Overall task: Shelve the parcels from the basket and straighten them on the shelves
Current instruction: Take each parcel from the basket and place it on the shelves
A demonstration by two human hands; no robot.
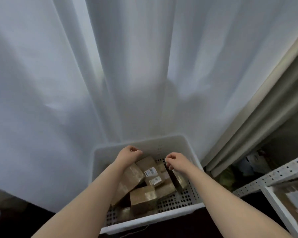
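A white perforated basket (163,218) is seen low in the middle of the view, and brown taped parcels are piled loosely in it, several deep. Toward the basket's left wall a long parcel (133,177) is lain with its long axis slanting from the near left to the far right, partly covered by the left forearm. Beside it, at the basket's middle, two labelled parcels (153,176) are stacked with their white labels turned upward. Nearer the front rim a squarer parcel (143,197) is set flat, its taped top face upward. Against the basket's right side a darker parcel (178,179) is tilted, its long axis running from the far left down to the near right.

The left hand (130,152) is held above the basket's far left corner with the fingers curled in and nothing gripped. The right hand (175,160) is held above the far right part of the basket, fingers curled downward just over the upper end of the darker parcel; whether that parcel is touched cannot be told.

Behind the basket a white curtain (110,66) is hung. To the basket's right a perforated metal shelf (282,172) is seen, and below it a white-rimmed tray (279,212) in which a blurred brown parcel (296,201) is kept.
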